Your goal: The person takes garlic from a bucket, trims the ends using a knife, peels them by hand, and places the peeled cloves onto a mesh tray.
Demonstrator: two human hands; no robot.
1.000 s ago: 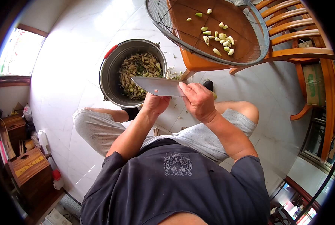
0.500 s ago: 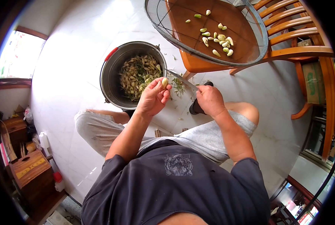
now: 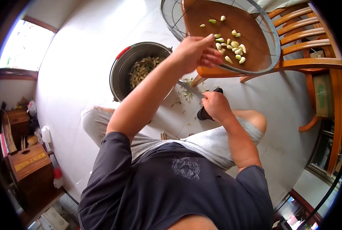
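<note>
My left hand [image 3: 198, 54] reaches over the near left rim of a round mesh sieve [image 3: 277, 42], its fingers apart and slightly blurred. Just past the fingertips, several pale peeled garlic cloves [image 3: 235, 45] lie in the sieve. In my right hand [image 3: 217, 105] is a knife [image 3: 190, 89], its blade pointing up and left toward the bucket. The metal bucket [image 3: 116, 82] holds a heap of unpeeled garlic [image 3: 144, 71] with green bits, and my left forearm hides part of it.
The sieve rests on a wooden chair [image 3: 211, 72] with a slatted back [image 3: 299, 28]. Green and pale trimmings [image 3: 187, 94] are scattered on the tiled floor between bucket and foot. Wooden boxes [image 3: 31, 163] stand at the far left.
My left hand has moved up and right from beside the bucket to the sieve, and the garlic clove has left its grip. My right hand still holds the knife, nearly in place.
</note>
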